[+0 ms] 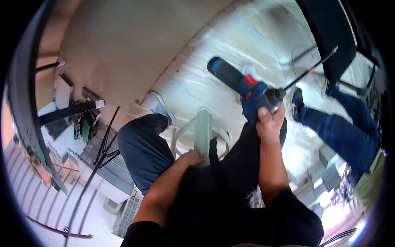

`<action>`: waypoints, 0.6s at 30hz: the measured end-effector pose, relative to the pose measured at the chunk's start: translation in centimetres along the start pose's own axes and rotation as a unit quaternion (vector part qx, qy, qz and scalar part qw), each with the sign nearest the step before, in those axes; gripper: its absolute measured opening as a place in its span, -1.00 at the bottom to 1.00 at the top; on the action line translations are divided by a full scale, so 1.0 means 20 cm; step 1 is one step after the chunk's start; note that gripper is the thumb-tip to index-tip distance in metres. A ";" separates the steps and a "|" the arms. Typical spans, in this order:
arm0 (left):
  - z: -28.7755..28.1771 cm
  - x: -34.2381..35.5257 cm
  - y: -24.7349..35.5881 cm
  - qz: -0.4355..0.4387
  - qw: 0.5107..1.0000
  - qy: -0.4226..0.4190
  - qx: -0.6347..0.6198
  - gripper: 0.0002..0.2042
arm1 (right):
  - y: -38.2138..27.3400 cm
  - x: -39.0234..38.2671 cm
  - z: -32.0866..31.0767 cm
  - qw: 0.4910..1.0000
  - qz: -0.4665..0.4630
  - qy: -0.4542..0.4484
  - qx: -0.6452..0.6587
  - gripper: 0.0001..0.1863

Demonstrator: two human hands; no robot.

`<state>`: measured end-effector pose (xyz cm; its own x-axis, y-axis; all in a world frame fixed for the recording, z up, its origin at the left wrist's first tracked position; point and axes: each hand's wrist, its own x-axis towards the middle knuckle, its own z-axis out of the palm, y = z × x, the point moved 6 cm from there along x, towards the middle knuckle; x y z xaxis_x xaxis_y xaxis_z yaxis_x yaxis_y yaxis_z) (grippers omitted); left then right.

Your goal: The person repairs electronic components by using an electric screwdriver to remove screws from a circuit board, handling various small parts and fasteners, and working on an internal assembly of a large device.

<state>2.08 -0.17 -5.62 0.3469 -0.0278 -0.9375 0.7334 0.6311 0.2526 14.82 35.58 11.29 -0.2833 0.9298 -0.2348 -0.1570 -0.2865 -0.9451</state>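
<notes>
My right hand [270,125] is wrapped round a blue and black cordless drill [256,96] with a red part on its side, held over my right thigh. From its chuck a long, thin screwdriver bit [309,71] with a red band points up to the right, its tip apart from anything. Between my knees is a pale green plastic stool [203,129]. My left hand [192,158] is closed at the stool's near edge, its fingertips partly hidden.
Another person's legs in blue jeans [331,123] are close on the right, near a black panel [331,37]. At the left are a black tripod stand [103,154], a table edge [22,90], a green circuit board [85,128] and grey boxes. A grey keyboard [127,216] lies at lower left.
</notes>
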 end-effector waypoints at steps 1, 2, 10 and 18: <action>0.02 -0.03 -0.04 0.001 1.000 0.006 -0.003 -0.03 | 0.00 -0.03 -0.03 0.998 0.019 0.055 -0.023 -0.14; 0.01 -0.19 -0.06 -0.054 0.997 0.025 -0.038 -0.01 | -0.06 -0.06 -0.01 0.993 0.018 0.106 -0.050 -0.21; -0.08 -0.24 -0.03 -0.106 0.989 0.040 -0.099 0.01 | 0.04 0.03 -0.17 0.984 0.108 0.139 -0.027 -0.29; -0.30 -0.26 -0.07 -0.100 0.978 0.121 -0.138 0.09 | 0.05 0.03 -0.18 0.987 0.076 0.114 -0.080 -0.26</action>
<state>-4.24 3.69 -2.61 0.0396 -0.0095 -0.9992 0.5754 0.8178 0.0150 17.89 36.61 9.39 -0.0685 0.9122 -0.4040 0.0271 -0.4031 -0.9148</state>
